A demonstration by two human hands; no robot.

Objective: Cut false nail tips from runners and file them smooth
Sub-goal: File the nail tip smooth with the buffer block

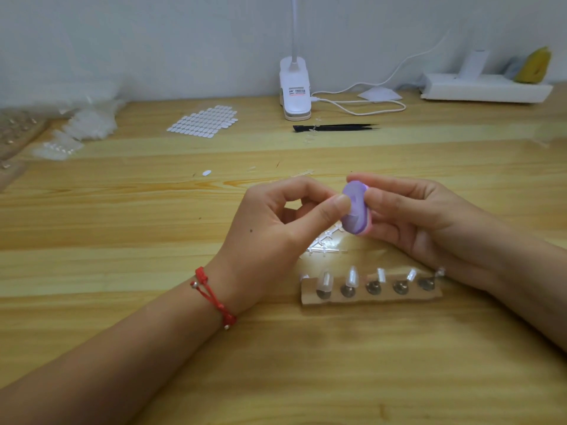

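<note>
A: Grip state?
B: The oval purple buffer block [356, 210] is pinched in the right hand [408, 216], thumb against curled fingers. The left hand [276, 216] is pinched at thumb and forefinger and pressed to the block's face. A nail tip is probably held there, hidden by the thumb.
A: Technique?
B: Short, light strokes are advised, cut nub kept flat to the grit.
A: Materials?
B: A clear, spiky plastic runner [325, 243] is seen on the wooden table [122, 210] under the hands. Glossy curved tips [352, 276] are stood on a cardboard strip [368, 297].
</note>
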